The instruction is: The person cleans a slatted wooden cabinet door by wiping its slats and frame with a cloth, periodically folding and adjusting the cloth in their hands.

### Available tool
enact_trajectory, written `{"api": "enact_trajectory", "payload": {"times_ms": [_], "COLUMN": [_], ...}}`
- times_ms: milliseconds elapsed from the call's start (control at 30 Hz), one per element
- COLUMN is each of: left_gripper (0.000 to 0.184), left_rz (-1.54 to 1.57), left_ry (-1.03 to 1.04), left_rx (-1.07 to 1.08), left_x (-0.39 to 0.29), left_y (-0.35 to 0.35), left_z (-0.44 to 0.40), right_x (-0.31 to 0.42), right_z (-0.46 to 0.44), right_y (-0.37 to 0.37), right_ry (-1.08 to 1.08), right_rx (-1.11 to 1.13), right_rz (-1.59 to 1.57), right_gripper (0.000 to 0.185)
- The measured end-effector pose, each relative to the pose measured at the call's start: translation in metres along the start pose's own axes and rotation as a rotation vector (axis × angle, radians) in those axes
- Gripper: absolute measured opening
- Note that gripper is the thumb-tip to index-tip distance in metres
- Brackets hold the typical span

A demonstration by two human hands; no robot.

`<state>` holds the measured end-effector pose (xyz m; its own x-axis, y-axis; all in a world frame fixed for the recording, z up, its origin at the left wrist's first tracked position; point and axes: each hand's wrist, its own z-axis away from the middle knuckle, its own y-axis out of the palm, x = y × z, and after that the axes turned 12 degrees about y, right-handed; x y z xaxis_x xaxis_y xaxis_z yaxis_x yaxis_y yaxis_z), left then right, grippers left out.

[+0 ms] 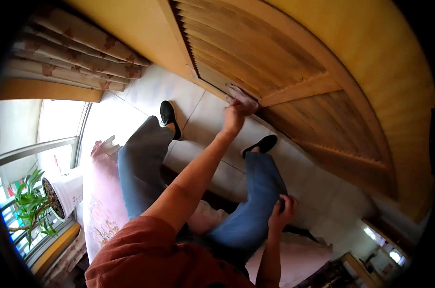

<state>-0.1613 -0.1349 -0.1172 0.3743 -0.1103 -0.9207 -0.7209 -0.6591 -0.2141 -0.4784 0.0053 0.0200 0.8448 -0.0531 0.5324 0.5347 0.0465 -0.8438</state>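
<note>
In the head view, a seated person's left hand [234,116] grips a crumpled, pale pink cloth [245,100] against the lower edge of a louvred door [301,91], above the tiled floor [205,115]. The cloth's long axis slants from upper left to lower right, its loose end pointing up and left beyond the fingers. The left arm reaches forward almost straight, wrist slightly bent; the right hand [282,213] rests at the right knee, fingers parted and loosely bent.
</note>
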Motion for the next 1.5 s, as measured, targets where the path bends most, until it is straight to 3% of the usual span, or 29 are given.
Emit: {"api": "enact_trajectory", "payload": {"times_ms": [33,67,100,167,300,367,433,500,567,633,767,833,900,967,1067,1133,1233,1267,1400,1467,1500], "left_gripper": [0.019,0.014,0.012,0.012,0.013,0.007,0.006,0.007,0.009,0.019,0.022,0.023,0.024,0.023,0.018,0.016,0.015,0.013,0.013,0.013,0.013], "left_rz": [0.275,0.721,1.246,1.557,1.684,1.518,1.759,1.558,1.566,1.647,1.523,1.540,1.258,1.405,1.348,1.155,1.130,1.220,1.092,1.072,1.071], "left_ry": [-0.322,-0.857,-0.749,-0.804,-1.012,-1.185,-0.573,-0.825,-0.817,-0.643,-0.537,-0.539,-0.586,-0.721,-0.783,-0.581,-0.417,-0.369,-0.374,-0.677,-0.676], "left_rx": [0.002,-0.047,0.123,0.005,-0.226,-0.303,0.060,-0.380,-0.570,-0.522,-0.504,-0.509,-0.674,-0.909,-0.902,-0.864,-1.015,-0.976,-1.057,-1.249,-1.250], "left_x": [0.014,0.032,0.044,0.039,0.004,-0.021,0.017,0.009,0.006,0.027,0.033,0.041,0.049,0.063,0.066,0.065,0.061,0.078,0.084,0.072,0.081], "left_y": [-0.007,-0.026,-0.047,-0.050,-0.065,-0.057,-0.040,-0.037,-0.046,-0.057,-0.083,-0.090,-0.097,-0.112,-0.119,-0.112,-0.093,-0.090,-0.095,-0.105,-0.108], "left_z": [0.008,0.010,0.013,0.020,0.001,-0.013,-0.010,-0.022,-0.043,-0.058,-0.103,-0.117,-0.127,-0.148,-0.150,-0.143,-0.141,-0.139,-0.136,-0.131,-0.129], "right_x": [-0.001,0.001,0.003,0.004,0.002,0.002,0.002,0.004,0.000,-0.009,-0.005,-0.004,-0.006,-0.008,-0.009,-0.008,-0.003,-0.002,-0.005,-0.011,-0.013], "right_z": [0.000,0.001,0.003,0.006,0.007,0.005,0.004,0.003,0.005,0.006,0.004,0.002,0.001,0.003,0.003,0.001,0.000,0.001,0.000,0.001,0.000], "right_y": [0.003,0.005,0.004,0.003,0.008,0.008,0.012,0.010,0.010,0.012,0.007,0.006,0.007,0.008,0.009,0.009,0.006,0.005,0.010,0.010,0.009], "right_ry": [-0.007,-0.015,-0.019,-0.036,-0.051,-0.073,-0.080,-0.069,-0.052,-0.003,0.000,-0.041,-0.021,0.004,0.008,-0.020,-0.047,-0.047,0.004,0.017,0.006], "right_rx": [-0.002,-0.004,-0.012,-0.019,0.006,0.006,0.016,0.032,0.055,0.040,0.056,0.061,0.063,0.065,0.059,0.044,0.056,0.060,0.051,0.040,0.047], "right_rz": [-0.020,-0.015,-0.003,0.014,-0.061,-0.055,-0.032,-0.043,-0.052,-0.100,-0.089,-0.043,-0.055,-0.064,-0.052,-0.023,0.041,0.046,-0.006,-0.018,-0.016], "right_gripper": [0.021,0.021,0.021,0.021,0.020,0.019,0.019,0.018,0.018,0.018,0.018,0.019,0.019,0.019,0.018,0.018,0.018,0.018,0.018,0.018,0.018]}}
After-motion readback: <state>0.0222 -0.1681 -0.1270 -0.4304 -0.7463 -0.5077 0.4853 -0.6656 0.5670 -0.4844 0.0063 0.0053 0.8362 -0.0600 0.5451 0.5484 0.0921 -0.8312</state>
